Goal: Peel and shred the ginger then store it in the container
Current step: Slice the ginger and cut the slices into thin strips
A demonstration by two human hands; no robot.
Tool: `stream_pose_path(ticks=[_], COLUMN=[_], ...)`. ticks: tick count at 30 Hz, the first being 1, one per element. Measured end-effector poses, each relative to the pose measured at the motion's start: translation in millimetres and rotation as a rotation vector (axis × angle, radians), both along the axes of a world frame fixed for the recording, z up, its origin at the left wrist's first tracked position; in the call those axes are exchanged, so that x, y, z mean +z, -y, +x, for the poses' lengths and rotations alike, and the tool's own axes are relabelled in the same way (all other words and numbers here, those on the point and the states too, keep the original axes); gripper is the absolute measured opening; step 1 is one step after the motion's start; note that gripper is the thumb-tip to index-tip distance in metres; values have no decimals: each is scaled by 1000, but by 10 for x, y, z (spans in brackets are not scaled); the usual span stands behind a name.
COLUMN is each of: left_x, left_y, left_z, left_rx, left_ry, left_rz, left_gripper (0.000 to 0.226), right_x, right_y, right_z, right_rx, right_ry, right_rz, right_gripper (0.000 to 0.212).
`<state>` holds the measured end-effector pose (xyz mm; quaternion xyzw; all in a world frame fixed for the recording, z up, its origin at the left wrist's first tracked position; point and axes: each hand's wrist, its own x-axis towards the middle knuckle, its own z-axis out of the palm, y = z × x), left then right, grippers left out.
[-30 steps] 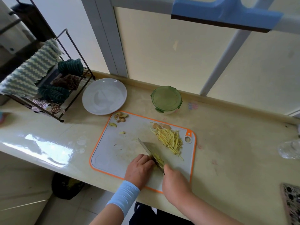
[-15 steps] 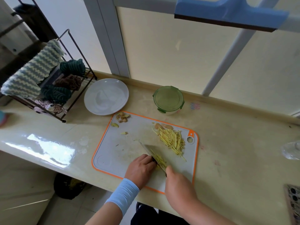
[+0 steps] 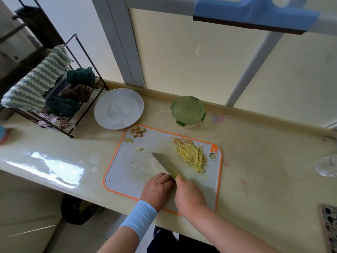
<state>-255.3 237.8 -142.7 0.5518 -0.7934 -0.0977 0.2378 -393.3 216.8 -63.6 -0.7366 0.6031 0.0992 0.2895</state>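
Note:
A grey cutting board (image 3: 138, 167) with an orange rim lies on the counter. A pile of yellow ginger shreds (image 3: 192, 156) sits on its right half, with two unshredded ginger pieces (image 3: 184, 140) behind it. Ginger peels (image 3: 137, 131) lie at the board's far left corner. My right hand (image 3: 189, 195) grips a knife (image 3: 161, 161), whose blade lies tilted with a few shreds on it. My left hand (image 3: 157, 189), fingers curled, presses down beside the blade; what it holds is hidden. A round container with a green lid (image 3: 188, 111), closed, stands behind the board.
A white plate (image 3: 118, 108) sits left of the container. A wire rack (image 3: 54, 99) with cloths stands at the far left. A clear glass object (image 3: 326, 168) is at the right edge. A dark bin (image 3: 78, 209) stands below the counter edge.
The knife blade has tipped from upright cutting to lying flatter, with shreds on it. Both hands stay at the board's near edge.

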Motion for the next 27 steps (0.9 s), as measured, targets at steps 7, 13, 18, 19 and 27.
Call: stream_pose_path(ticks=[7,13,18,19,27], left_x=[-35,-76,-33,-31,-6], left_y=[-22,-12,-36,-36,-32], left_z=[-3,-10,-16,-17,-50], left_rx=[33,31,31,33,57], left_ry=[10,-10,-2,-6,-10], left_rz=[15,9,-12,-12,3], left_gripper=[20,11,19,19,21], right_x=[78,21,-8,-4,39], right_y=[-243,-301,-101,-62,-33], right_z=[-323,-349,-122,-82,-83], right_rx=[12,-6,-1,1,2], right_ry=[3,-13,-19,-13,18], right_rz=[3,38,31,26,-16], right_gripper=[41,40,49,46,32])
